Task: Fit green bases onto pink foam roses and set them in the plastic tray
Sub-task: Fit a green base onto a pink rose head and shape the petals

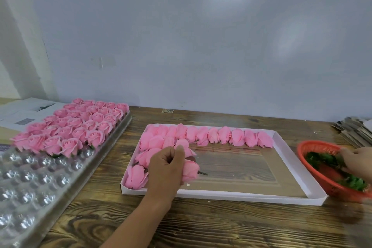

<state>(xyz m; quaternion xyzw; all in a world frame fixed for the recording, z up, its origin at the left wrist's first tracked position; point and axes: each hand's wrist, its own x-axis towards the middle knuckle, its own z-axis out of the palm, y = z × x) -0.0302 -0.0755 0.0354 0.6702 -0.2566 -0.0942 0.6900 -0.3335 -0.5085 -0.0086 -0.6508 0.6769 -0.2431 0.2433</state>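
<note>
Far left on the desk [201, 225] lies the plastic tray [30, 183]. Its far rows are already filled w/ finished roses [72, 127] standing upright; the near cups are still bare. Risk here: the filled rows stand close together, so a hand that comes in low to seat the next one can knock a neighbour out of its cup.

In the middle is the white box [291, 167] w/ loose pink roses [211, 136] lying on their sides, one row along the far wall and a cluster at the left end. The left hand [167, 169] is inside the box, fingers curled around one rose [190, 170], which still lies low near the box floor; a short dark stub shows at its right end. Foam is soft, so too hard a squeeze can dent the petals. The hand also touches the cluster, so lifting may drag a neighbour along.

At right, the red basket [314, 147] holds the green bases [320, 159]. The right hand [356, 159] reaches into it, but it is blurred, so I cannot tell if the fingers hold a base yet. Probable faults: picking two tangled bases at once, or tipping the basket, as it looks tilted near the desk edge.
</note>
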